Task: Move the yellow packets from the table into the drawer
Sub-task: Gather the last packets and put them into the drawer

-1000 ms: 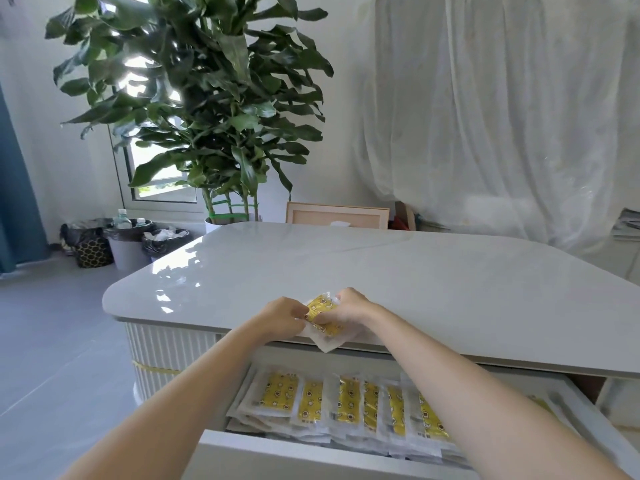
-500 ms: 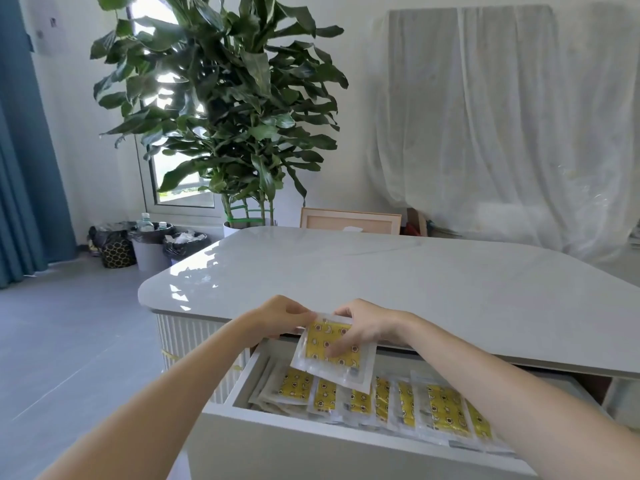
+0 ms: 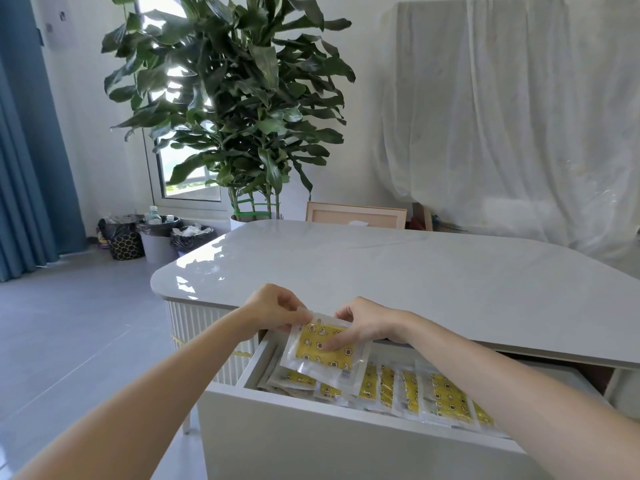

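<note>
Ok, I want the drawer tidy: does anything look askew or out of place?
Nothing damaged. The held packet, pinched by the left hand and right hand, hangs tilted above the drawer, not laid down; the stored packets overlap in a leaning row.

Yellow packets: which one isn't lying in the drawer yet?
The packet held by the left hand and right hand above the left end of the drawer; the other packets lie overlapped inside it.

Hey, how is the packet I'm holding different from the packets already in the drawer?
The held packet is gripped by the left hand and right hand above the drawer; the drawer packets lie loose inside, untouched. The held packet shows its whole yellow face; the drawer packets overlap in a row, each partly covered. Both are clear pouches with a yellow patterned insert.
</note>
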`<state>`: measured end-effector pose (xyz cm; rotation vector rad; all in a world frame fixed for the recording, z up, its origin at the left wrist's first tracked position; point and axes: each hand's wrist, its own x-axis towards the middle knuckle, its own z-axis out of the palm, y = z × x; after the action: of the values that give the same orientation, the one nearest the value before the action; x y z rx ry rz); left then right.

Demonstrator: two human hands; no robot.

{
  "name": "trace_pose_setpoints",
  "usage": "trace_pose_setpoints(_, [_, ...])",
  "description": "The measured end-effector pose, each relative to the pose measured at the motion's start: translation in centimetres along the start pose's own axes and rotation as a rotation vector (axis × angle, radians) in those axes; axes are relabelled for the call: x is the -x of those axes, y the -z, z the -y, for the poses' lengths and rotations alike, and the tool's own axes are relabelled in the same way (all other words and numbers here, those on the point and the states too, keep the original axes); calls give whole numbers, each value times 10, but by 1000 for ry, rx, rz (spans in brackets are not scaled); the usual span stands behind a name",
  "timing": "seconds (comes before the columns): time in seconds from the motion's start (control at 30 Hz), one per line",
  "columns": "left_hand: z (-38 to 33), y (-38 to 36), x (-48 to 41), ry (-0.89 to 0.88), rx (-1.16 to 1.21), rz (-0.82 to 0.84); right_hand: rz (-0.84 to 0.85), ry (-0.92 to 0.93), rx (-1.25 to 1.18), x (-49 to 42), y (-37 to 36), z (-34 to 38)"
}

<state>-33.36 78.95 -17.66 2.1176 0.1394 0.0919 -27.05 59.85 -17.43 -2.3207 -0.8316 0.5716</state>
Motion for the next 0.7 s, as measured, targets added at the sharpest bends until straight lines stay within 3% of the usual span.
trace_pose_setpoints(0.1, [1, -9, -4, -63, -80, -185, -14, -31, -35, -4, -5, 1])
trace_pose_setpoints(0.17, [1, -13, -5, -121, -186, -218, 27, -55, -27, -5, -6, 2])
trace_pose_setpoints(0.27, [4, -14, -7, -151, -252, -129, 115, -111, -14, -1, -8, 0])
trace_pose_setpoints(0.43, [12, -18, -8, -141, -241, -50, 85, -153, -77, -5, -20, -12])
trace_pose_setpoints(0.7, [29, -20, -8, -68, -458, 146, -16, -345, -266, -29, -46, -42])
